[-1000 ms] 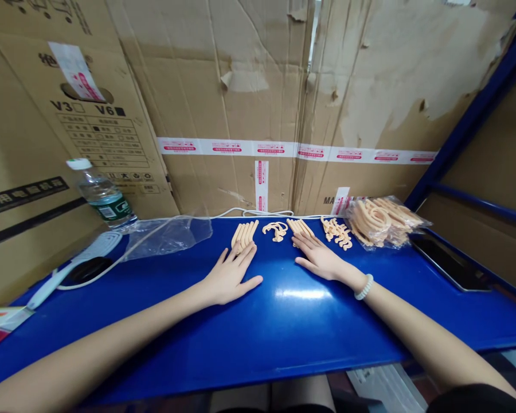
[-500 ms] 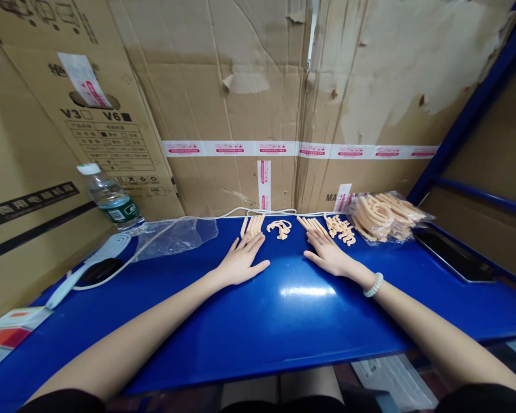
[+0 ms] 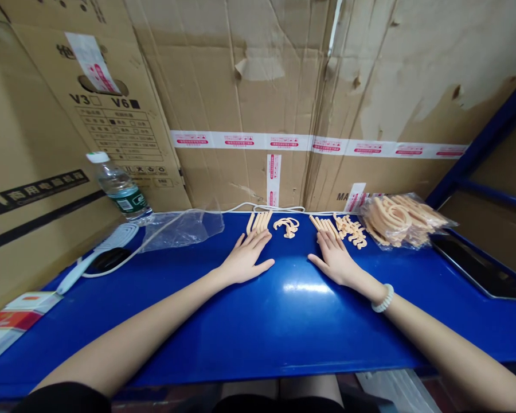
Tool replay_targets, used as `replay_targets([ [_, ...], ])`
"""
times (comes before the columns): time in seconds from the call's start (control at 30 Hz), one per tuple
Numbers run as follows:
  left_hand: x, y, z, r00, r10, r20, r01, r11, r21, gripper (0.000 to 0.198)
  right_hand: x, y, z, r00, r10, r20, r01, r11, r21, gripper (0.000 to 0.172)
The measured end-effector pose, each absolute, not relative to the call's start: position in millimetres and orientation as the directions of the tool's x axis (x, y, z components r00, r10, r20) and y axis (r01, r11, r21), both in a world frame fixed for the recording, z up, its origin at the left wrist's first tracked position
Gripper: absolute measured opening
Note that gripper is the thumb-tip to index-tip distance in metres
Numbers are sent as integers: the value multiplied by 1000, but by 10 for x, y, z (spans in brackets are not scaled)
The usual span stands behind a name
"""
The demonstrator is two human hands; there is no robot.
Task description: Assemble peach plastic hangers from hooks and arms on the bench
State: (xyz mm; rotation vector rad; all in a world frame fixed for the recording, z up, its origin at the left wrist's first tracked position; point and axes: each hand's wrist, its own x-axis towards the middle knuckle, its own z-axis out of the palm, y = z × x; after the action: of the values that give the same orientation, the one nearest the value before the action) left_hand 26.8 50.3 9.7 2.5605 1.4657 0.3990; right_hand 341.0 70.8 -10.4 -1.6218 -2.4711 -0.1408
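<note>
My left hand (image 3: 246, 259) lies flat on the blue tabletop, fingers apart. Its fingertips reach the near ends of several straight peach-coloured sticks (image 3: 259, 221) laid side by side. On the right, my right hand (image 3: 336, 259) is also flat and spread, its fingers over the near ends of another row of sticks (image 3: 321, 223). Between the two rows lies a small cluster of curved pieces (image 3: 288, 226). A heap of short curly pieces (image 3: 351, 230) sits just right of the right-hand row. Neither hand grips anything.
A clear bag of peach-coloured strips (image 3: 406, 221) and a dark phone-like slab (image 3: 477, 267) lie at right. At left are a water bottle (image 3: 122, 189), a hairbrush (image 3: 98, 249), a red-and-white box (image 3: 19, 321) and a clear plastic bag (image 3: 184, 230). Cardboard (image 3: 241, 178) lines the back.
The camera view has shifted a little, moving the scene mostly rightward in the picture. Both hands stay flat beside the same rows of sticks.
</note>
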Motion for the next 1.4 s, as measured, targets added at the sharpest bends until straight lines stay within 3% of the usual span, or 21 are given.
replay_targets([
  [0.23,239,541,47,504,819,274,775,-569,275,59,3360,818,7,-442,873,205,882,465,-75,81],
  [0.47,202,597,-41,431,734,525,714,-633,300,36,3327,784,129,-476,753,455,780,600,-176,53],
  [0.8,177,590,-53,410,737,537,726,-620,298,32,3355,788,176,-420,710,565,745,626,-232,25],
  [1.03,143,640,-105,210,827,521,803,-450,391,29,3348,807,144,-445,701,557,716,652,-249,22],
  [1.4,47,752,-119,177,846,503,764,-440,472,32,3099,908,408,-484,771,414,749,609,-259,31],
])
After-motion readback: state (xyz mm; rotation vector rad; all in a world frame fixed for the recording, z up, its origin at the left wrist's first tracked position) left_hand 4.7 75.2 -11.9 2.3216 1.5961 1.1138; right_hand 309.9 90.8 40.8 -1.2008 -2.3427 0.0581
